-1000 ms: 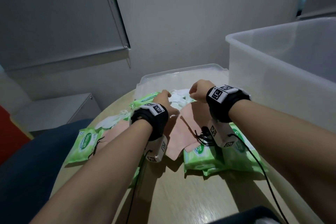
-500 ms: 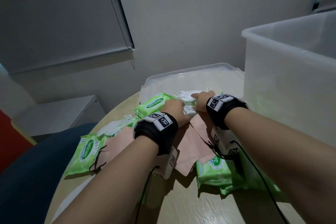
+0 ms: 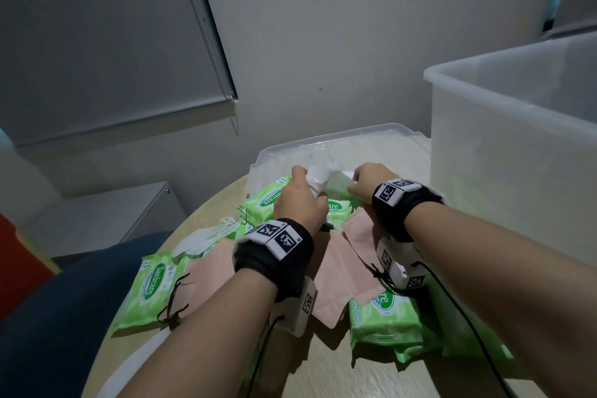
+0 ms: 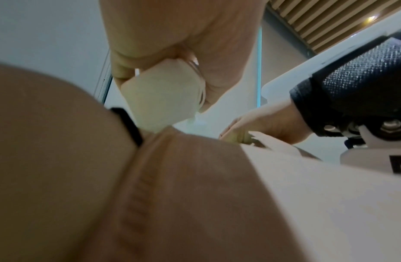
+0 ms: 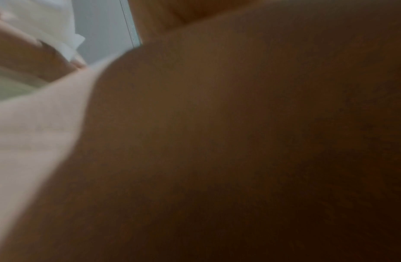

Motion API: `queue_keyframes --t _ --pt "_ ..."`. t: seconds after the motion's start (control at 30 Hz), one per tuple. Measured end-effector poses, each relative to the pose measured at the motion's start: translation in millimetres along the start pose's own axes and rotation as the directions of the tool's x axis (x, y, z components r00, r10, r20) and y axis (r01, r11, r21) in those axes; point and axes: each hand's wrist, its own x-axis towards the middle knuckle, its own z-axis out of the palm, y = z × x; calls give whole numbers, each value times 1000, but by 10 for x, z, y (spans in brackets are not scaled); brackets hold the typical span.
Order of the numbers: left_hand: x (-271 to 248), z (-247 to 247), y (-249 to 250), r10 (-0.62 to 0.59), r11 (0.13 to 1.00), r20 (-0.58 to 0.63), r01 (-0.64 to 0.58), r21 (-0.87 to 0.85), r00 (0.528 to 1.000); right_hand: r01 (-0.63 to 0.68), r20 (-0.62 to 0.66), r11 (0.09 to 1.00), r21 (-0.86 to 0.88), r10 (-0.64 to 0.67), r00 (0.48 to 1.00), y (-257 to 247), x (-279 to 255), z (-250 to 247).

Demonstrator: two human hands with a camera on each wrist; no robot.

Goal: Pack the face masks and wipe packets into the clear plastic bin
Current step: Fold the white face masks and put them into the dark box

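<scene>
At the far side of the pile my left hand grips a white face mask; the left wrist view shows its fingers curled round the white face mask. My right hand pinches the mask's other end just to the right, low over a green wipe packet. More green wipe packets and pink face masks lie under my wrists. The clear plastic bin stands tall on the right. The right wrist view is mostly dark and blurred.
The bin's clear lid lies flat behind the pile by the wall. Another white mask rests at the left of the pile. The round wooden table ends close on the left, beside a dark blue seat.
Both hands dropped onto the white mask at the back of the pile, closed on it and have lifted it slightly. The camera view has shifted a little left.
</scene>
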Motion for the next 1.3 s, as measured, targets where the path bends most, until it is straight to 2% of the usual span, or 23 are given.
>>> queue_keyframes --t 0.07,0.17,0.23,0.37,0.6,0.7,0.77,0.83,0.87,1.0,1.13,1.2,1.3 --pt "-4 -14 -7 -24 999 -47 21 -48 999 10 -71 989 150 1 997 -24 -9 -29" --pt "-50 -56 -2 -25 994 -72 17 -112 997 106 -224 942 318 -34 974 -83 -116 -127" --pt "-87 -126 9 -35 988 -35 30 -150 999 158 -284 907 391 -44 958 -121 -229 -212" --pt "-84 -399 56 -29 946 28 37 -323 999 186 -314 838 512 -19 949 -178 -442 -416" --pt "-300 -1022 294 -66 815 23 67 -575 998 156 -248 721 675 22 968 -308 -1055 -771" --pt "-629 -1261 279 -44 753 92 93 -651 995 167 -169 729 664 -72 983 -307 -1436 -858" --pt "-882 -1417 274 6 676 142 101 -730 990 167 -112 733 659 -124 986 -299 -1707 -893" --pt "-1111 -1561 262 56 597 222 146 -789 973 148 -50 710 689 -157 986 -270 -1975 -908" --pt "-1205 -1624 248 76 585 261 169 -793 962 142 -28 698 702 -171 985 -253 -2093 -914" --pt "-1504 -1810 216 111 658 341 189 -729 933 119 12 633 765 -198 980 -179 -2514 -972" --pt "-1620 -1870 185 47 758 251 129 -640 967 68 35 529 846 -183 983 -62 -2782 -1067" --pt "-1696 -1887 211 43 750 216 111 -652 975 61 21 498 865 -158 987 -3 -2880 -1113" --pt "-1805 -1900 281 90 669 213 99 -737 973 83 -20 496 864 -131 991 99 -3001 -1159"
